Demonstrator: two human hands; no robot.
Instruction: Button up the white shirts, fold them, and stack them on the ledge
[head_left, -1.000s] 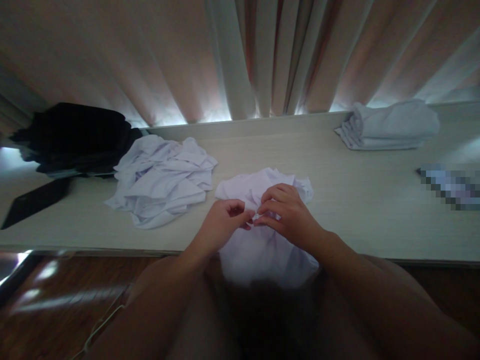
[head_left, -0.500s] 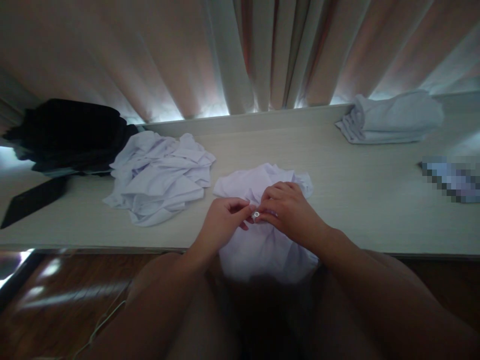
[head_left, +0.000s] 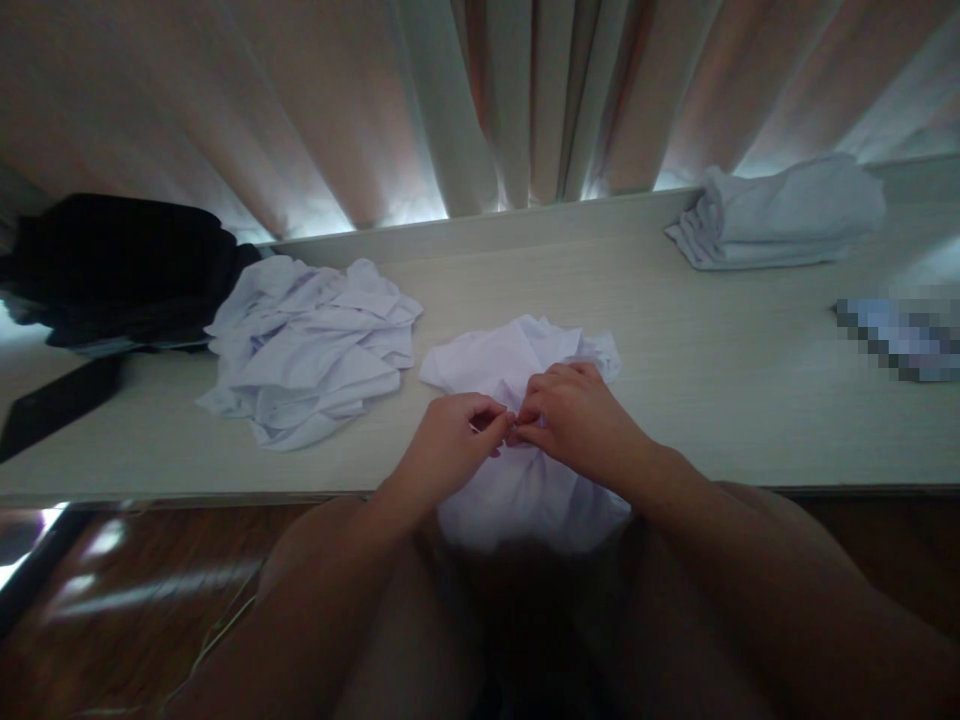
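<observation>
Head view: left hand [head_left: 448,443] and right hand [head_left: 577,420] meet fingertip to fingertip on a white garment [head_left: 525,470] at the near edge of a pale wooden table [head_left: 712,400], cloth draping off the edge toward the person. Both hands have fingers curled together, pinching a small bit of fabric between them; what exactly sits in the pinch is too small to tell. Crumpled white cloth pile [head_left: 311,345] lies just left of the garment, apart from it. Dark clothing heap [head_left: 120,270] far left. Folded pale stack [head_left: 780,212] far right at the back, by the curtains [head_left: 480,100]. Blurred patch at the right edge.
</observation>
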